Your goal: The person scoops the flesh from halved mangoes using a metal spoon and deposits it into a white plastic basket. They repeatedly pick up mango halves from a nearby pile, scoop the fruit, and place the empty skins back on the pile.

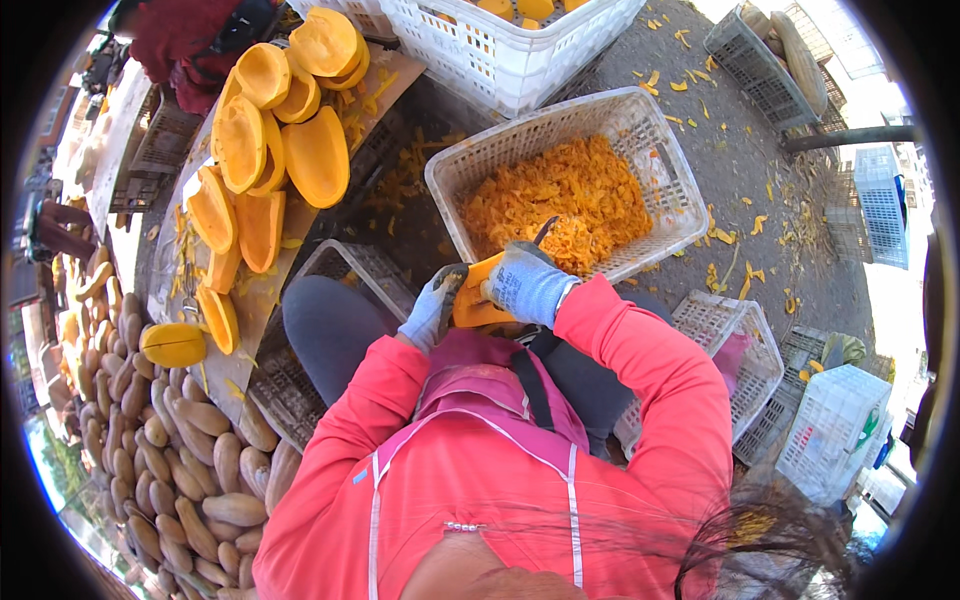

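Note:
In front of my lap, a hollowed orange piece of squash (474, 298) is tilted near the front rim of a pale plastic crate (684, 238). My left hand (437, 306), in a blue glove with a dark palm, grips the left side of the piece. My right hand (525, 283), gloved alike, closes around a thin dark tool (547, 228) at the squash's right side. Only the tool's curved end shows past the glove; its other end is hidden. Stringy orange pulp (566, 180) fills the bottom of the crate.
Peeled squash halves (316, 161) are piled on a board (289, 259) at the left. Many unpeeled squashes (191, 480) cover the ground beyond it. A white crate (480, 56) stands ahead, another crate (750, 345) at my right. Peel scraps (724, 234) litter the ground.

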A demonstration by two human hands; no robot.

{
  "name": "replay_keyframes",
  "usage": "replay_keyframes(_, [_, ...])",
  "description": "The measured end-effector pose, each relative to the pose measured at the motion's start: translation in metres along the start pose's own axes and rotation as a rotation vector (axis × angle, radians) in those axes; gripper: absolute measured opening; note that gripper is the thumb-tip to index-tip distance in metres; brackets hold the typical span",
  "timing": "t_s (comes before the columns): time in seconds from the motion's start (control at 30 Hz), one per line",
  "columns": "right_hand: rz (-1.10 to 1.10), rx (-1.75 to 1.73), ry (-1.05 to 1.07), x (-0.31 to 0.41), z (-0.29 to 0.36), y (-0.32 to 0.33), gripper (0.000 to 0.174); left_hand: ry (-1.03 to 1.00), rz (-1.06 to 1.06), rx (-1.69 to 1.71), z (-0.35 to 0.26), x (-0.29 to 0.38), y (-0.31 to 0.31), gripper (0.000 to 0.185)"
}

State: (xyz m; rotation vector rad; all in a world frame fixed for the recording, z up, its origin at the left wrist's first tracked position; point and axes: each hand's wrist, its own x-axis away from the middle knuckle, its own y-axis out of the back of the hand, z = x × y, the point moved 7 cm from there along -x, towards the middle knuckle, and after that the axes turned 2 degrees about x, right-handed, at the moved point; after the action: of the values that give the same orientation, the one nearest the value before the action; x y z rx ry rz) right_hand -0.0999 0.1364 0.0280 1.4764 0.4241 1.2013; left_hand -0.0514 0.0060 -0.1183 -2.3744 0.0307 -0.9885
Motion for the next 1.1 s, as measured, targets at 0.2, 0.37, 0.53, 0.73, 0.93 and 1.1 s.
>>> replay_keyframes(0.2, [0.096,0.061,-0.238,0.000,0.015,-0.016,0.018,-0.108,-0.092,-0.027,0.004,-0.003,0.000,0.033])
replay_keyframes(0.37, [-0.016,-0.083,-0.502,-0.005,0.016,-0.041,0.018,-0.138,-0.146,-0.124,0.008,-0.014,0.012,0.034])
replay_keyframes(0.53, [-0.048,-0.295,-0.623,0.015,0.005,-0.018,0.033,-0.193,-0.118,-0.113,0.004,-0.017,0.006,0.036])
replay_keyframes(0.73, [-0.099,-0.027,-0.371,0.025,0.002,-0.004,0.018,-0.144,-0.131,-0.106,-0.002,-0.010,-0.001,0.033])
replay_keyframes(0.93, [0.089,0.192,-0.143,-0.009,0.016,-0.019,0.013,-0.210,-0.082,-0.208,-0.008,-0.005,-0.014,0.028])
replay_keyframes(1.1, [0.112,0.211,-0.390,-0.015,0.025,-0.014,0.013,-0.263,-0.227,-0.197,-0.006,0.000,-0.019,0.024])
